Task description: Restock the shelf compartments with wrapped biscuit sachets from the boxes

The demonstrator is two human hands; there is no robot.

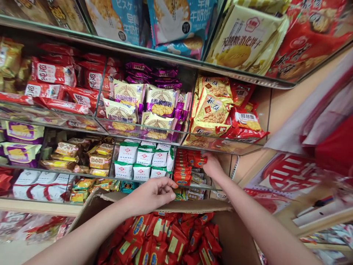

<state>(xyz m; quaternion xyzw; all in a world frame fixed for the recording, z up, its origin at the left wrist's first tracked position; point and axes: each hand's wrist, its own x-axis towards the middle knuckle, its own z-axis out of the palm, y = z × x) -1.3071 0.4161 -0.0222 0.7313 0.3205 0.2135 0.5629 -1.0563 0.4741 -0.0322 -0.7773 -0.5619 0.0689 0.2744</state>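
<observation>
An open cardboard box holds many small red packets. Above the box's far edge is my left hand, its fingers curled together; what they hold, if anything, is too hidden to name. My right hand reaches into a shelf compartment, its fingers closed on a small red packet. More red packets are stacked in that compartment, left of my right hand. White-and-green packets stand in the compartment to their left.
Glass shelf edges run across above my hands. Over them sit purple-and-cream biscuit packs and yellow packs. Large bags lie on the top shelf. Red-and-white packaging is at the right.
</observation>
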